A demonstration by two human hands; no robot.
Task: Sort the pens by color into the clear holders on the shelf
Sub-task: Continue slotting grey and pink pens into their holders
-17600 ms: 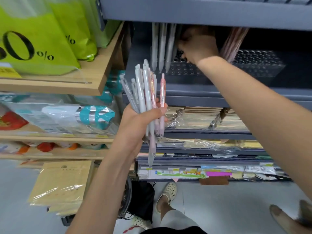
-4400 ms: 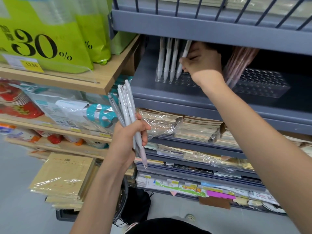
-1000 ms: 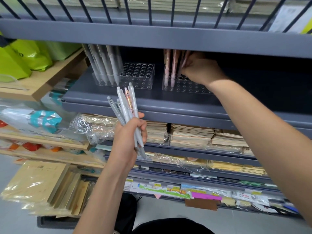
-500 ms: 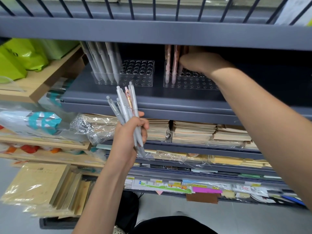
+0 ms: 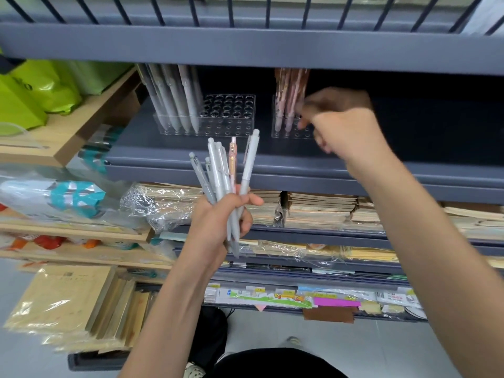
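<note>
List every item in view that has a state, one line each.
left hand: closed around a bundle of pens
bundle of pens: mostly grey-white, one pink
right hand: empty, blurred, beside pink holder
grey holder: partly filled, left side
pink holder: holds pink pens

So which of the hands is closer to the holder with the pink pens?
Right. The right hand is against the pink pen holder; the left hand is lower, below the shelf, gripping a bundle of pens.
</note>
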